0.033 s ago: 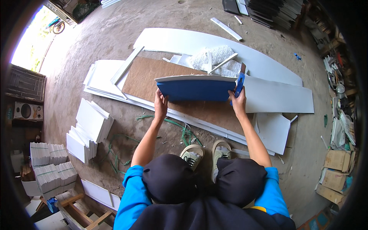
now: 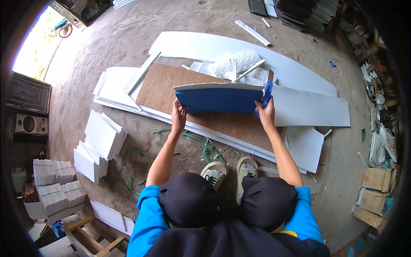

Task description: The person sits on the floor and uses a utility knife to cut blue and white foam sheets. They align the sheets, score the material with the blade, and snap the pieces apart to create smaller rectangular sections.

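A stiff blue panel [image 2: 222,100] stands tilted on edge between my hands, with a white sheet edge [image 2: 222,87] along its top. My left hand [image 2: 179,115] grips its left end, thumb on the blue face. At the other end my right hand [image 2: 266,110] pinches the panel's edge and also holds a blue utility knife [image 2: 267,94], its blade pointing up and away. Under the panel lies a brown wooden board [image 2: 162,88], resting on a stack of white sheets [image 2: 117,85].
White foam scraps [image 2: 239,64] and strips lie beyond the panel, with long white sheets [image 2: 308,105] around them. Cut white pieces [image 2: 102,137] are stacked at left, above tied bundles [image 2: 64,192]. Green twine [image 2: 207,150] tangles near my shoes. Cardboard boxes [image 2: 374,188] line the right side.
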Tool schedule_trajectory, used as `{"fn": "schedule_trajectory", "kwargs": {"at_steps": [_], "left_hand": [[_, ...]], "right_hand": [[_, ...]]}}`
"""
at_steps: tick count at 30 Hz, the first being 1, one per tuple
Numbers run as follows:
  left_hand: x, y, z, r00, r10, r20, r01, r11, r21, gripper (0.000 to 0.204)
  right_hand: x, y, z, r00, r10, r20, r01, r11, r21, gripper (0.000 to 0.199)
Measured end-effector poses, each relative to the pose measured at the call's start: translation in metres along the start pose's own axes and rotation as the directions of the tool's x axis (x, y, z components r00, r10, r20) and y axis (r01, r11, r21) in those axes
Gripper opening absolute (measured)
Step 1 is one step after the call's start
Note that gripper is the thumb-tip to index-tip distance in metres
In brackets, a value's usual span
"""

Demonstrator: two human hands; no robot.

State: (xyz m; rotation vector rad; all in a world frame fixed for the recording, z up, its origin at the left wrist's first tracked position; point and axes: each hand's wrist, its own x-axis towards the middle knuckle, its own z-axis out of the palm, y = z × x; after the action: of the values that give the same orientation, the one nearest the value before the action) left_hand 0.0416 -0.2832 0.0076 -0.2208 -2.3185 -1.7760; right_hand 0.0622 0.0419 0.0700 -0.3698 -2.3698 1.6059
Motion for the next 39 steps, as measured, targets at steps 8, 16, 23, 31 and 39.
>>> {"fn": "schedule_trajectory", "kwargs": {"at_steps": [8,16,23,31,39], "left_hand": [[-0.007,-0.008,-0.024,0.936,-0.327,0.131,0.352,0.886,-0.301,0.047],[-0.009,-0.007,-0.03,0.979,-0.178,0.095,0.193,0.965,-0.179,0.045],[-0.009,-0.001,-0.021,0.995,-0.096,-0.006,0.092,0.97,-0.226,0.044],[-0.004,-0.002,-0.01,0.998,-0.019,-0.054,0.021,0.999,0.042,0.038],[-0.002,-0.029,-0.008,0.995,-0.041,-0.09,0.041,0.999,-0.002,0.032]], "right_hand": [[0.001,0.077,0.003,0.997,0.035,0.064,0.007,0.832,-0.555,0.04],[-0.011,0.035,0.019,0.91,-0.407,0.079,0.38,0.742,-0.553,0.042],[-0.007,0.007,0.037,0.961,-0.277,0.005,0.272,0.941,-0.204,0.026],[-0.006,0.033,0.03,0.926,-0.377,0.024,0.371,0.898,-0.237,0.044],[0.011,0.05,0.022,0.879,-0.464,0.108,0.476,0.865,-0.156,0.042]]}}
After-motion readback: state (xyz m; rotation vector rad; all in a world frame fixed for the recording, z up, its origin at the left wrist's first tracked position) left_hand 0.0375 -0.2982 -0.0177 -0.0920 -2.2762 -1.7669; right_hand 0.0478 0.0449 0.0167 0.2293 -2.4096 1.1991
